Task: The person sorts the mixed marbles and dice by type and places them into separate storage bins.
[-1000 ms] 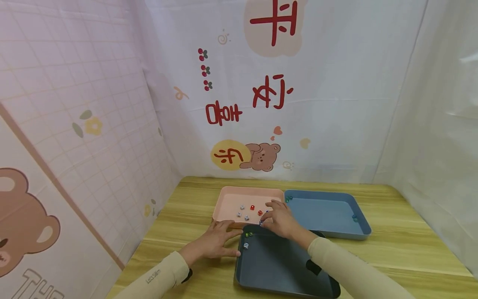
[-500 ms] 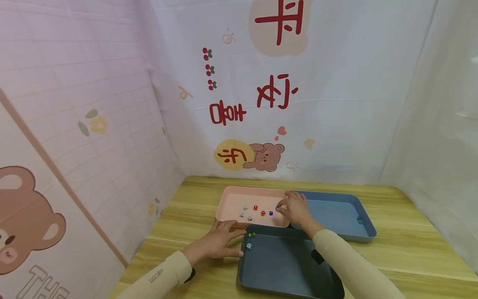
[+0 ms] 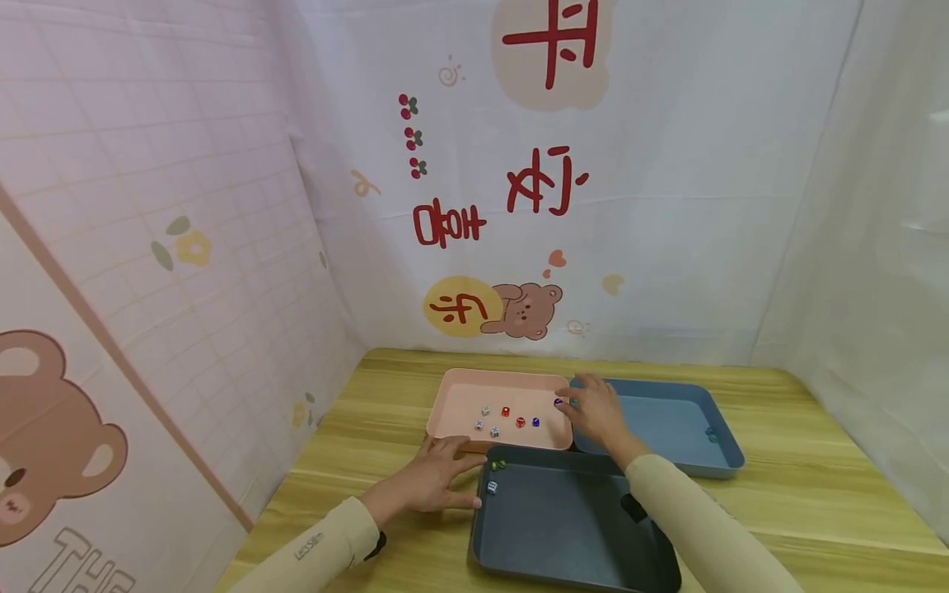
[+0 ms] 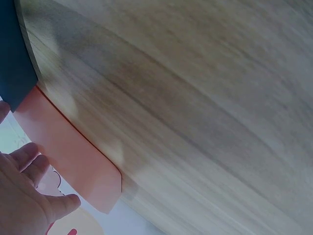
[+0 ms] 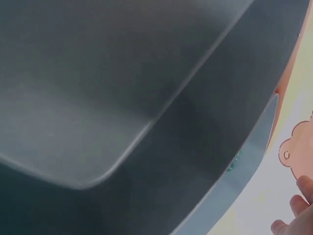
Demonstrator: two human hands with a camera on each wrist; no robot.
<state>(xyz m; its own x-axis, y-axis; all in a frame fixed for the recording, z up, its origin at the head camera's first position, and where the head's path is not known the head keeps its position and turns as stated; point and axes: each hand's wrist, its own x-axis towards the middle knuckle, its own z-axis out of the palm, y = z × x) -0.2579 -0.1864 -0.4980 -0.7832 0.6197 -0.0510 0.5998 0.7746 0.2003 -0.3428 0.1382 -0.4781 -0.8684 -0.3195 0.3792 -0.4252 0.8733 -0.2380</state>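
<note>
In the head view my right hand (image 3: 599,413) is over the seam between the pink tray (image 3: 504,376) and the blue tray (image 3: 660,424). A dark blue die (image 3: 558,402) appears pinched between its thumb and index finger. My left hand (image 3: 426,478) lies with fingers extended, touching the pink tray's front edge and the left rim of the dark grey tray (image 3: 563,519). White dice (image 3: 494,431), red dice (image 3: 506,411) and another blue die (image 3: 536,422) lie in the pink tray. Green dice (image 3: 495,465) and one pale die (image 3: 493,487) are in the dark tray.
Teal dice (image 3: 712,435) lie at the blue tray's right side, and more teal (image 3: 574,402) shows at its left. All three trays stand on a wood-grain table (image 3: 393,395). Printed white curtains (image 3: 667,206) hang behind and at the sides.
My right hand has moved from the dark tray's far edge, rightward and away, carrying the blue die to the pink tray's right side. The left hand stays in place.
</note>
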